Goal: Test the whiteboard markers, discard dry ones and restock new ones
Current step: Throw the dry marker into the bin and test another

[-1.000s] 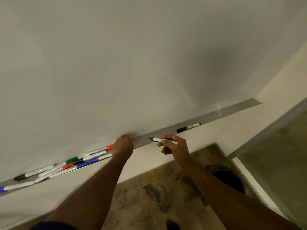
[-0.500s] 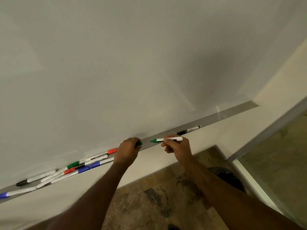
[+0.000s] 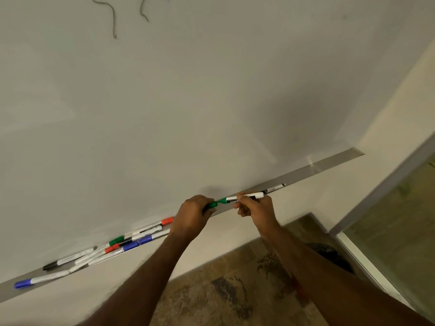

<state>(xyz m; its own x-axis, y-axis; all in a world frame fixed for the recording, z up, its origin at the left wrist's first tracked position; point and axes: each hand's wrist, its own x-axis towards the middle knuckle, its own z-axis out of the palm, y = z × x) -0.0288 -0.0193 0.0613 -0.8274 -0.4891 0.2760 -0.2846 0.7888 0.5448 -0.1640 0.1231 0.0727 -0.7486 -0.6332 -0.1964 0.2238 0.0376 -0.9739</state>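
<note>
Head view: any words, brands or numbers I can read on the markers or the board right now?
On the green marker in the right hand: white print on a black band, partly hidden by fingers, too blurred to read.
On the other markers in the tray: barrel print too small to read.
On the whiteboard: two grey squiggles only, no words.

Green marker (image 3: 242, 198): white barrel, black label, green front, nearly level above the tray (image 3: 329, 164), pinched by the right hand (image 3: 255, 208).
Green cap (image 3: 213, 204): held in the left hand (image 3: 191, 214), touching the marker's tip.
Marker heap (image 3: 131, 241): red, green, blue and black caps, lying crossed in the tray at left.
Black marker (image 3: 274, 188): alone in the tray, right of the hands.
</note>
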